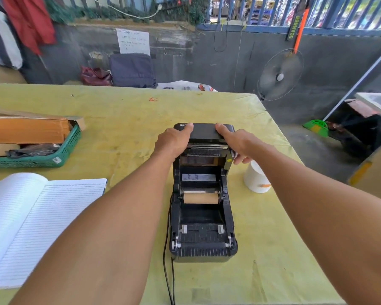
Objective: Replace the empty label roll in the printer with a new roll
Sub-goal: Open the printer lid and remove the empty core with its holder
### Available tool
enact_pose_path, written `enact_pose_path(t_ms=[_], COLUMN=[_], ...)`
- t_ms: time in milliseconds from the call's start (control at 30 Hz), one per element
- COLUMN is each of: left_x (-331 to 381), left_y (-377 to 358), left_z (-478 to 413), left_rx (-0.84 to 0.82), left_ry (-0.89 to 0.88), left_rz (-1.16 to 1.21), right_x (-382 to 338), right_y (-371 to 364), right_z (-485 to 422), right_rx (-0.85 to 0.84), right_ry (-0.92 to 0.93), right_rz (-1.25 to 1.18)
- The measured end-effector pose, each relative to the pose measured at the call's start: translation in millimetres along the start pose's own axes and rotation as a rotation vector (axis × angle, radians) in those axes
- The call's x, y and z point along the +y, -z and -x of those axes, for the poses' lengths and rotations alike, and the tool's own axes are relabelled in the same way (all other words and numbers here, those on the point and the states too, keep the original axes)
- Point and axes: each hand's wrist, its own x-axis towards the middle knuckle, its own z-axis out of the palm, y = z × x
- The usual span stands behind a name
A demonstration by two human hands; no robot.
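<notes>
Nearest, along the near edge of the desk (273, 249), two black cables (166, 260) run from the left side of the printer (204, 216) off the bottom of the view; the desk is covered in yellow-green cloth. At the left edge lies an open ruled notebook (42, 216), its pages blank. The printer stands near the middle of the desk, closer to the right edge, with its lid (205, 133) swung up and back; inside the open bay a bare brown cardboard core (201, 198) sits across the holder, with no labels visible on it. Just beside the printer on its right stands a white label roll (254, 179), partly hidden by the right forearm. Both arms reach forward over the desk to the raised lid; the left hand (174, 142) grips the lid's left side, thumb on top and fingers wrapped round out of sight; the right hand (238, 143) holds the lid's right side, thumb on top and fingers curled down against the side. Farther back, at the left edge, a green mesh basket (59, 155) holds brown cardboard packets and a dark plastic bag. Beyond the far edge, a dark bag (132, 70) and a maroon bag (96, 75) rest against a grey wall; a standing fan (280, 74) is off the far right corner.
</notes>
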Motion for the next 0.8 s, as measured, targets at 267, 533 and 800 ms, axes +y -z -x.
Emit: enact_pose_path(t_ms=[267,533,800], left_x=[-32.5,-60.2,-104.0], left_y=[-3.5,-18.2,-47.8], left_z=[16.1,30.9,51.6], left_rx=[-0.063,0.161,-0.280], left_ry=[0.054,0.108,-0.158], left_rz=[0.678,0.496,-0.318], right_x=[21.1,50.8,100.6], right_y=[-21.1,-54.1,-93.2], right_z=[7.2,24.5,28.9], right_rx=[-0.016,0.102,0.000], right_ry=[0.021,0.066,0.065], right_rz=[-0.423,-0.789,-0.107])
